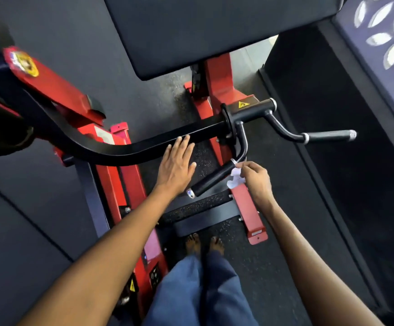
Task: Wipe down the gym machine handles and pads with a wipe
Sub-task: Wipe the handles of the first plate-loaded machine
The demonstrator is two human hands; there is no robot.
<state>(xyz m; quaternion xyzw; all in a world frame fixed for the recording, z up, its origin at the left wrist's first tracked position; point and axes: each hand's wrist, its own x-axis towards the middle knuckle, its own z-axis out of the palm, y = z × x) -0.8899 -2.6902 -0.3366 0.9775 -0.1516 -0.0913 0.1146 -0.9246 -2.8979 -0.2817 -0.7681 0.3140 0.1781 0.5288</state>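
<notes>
Right of centre in the frame, the right hand [256, 178] pinched a crumpled white wipe [234, 177] against the near black handle [212, 178], apparently to rub its grip. The left hand [177, 165] lay flat, fingers straight, on the curved black arm [120, 152], probably steadying it. Below lay speckled dark rubber floor [250, 267] between red frame rails [247, 208].

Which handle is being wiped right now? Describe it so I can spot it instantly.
Follow the curved black arm across the red frame to its right end, where two handles branch off. It is the near handle, angling down toward the person, with the right hand pinching a white wipe against its upper end. The far handle juts right, untouched.
</notes>
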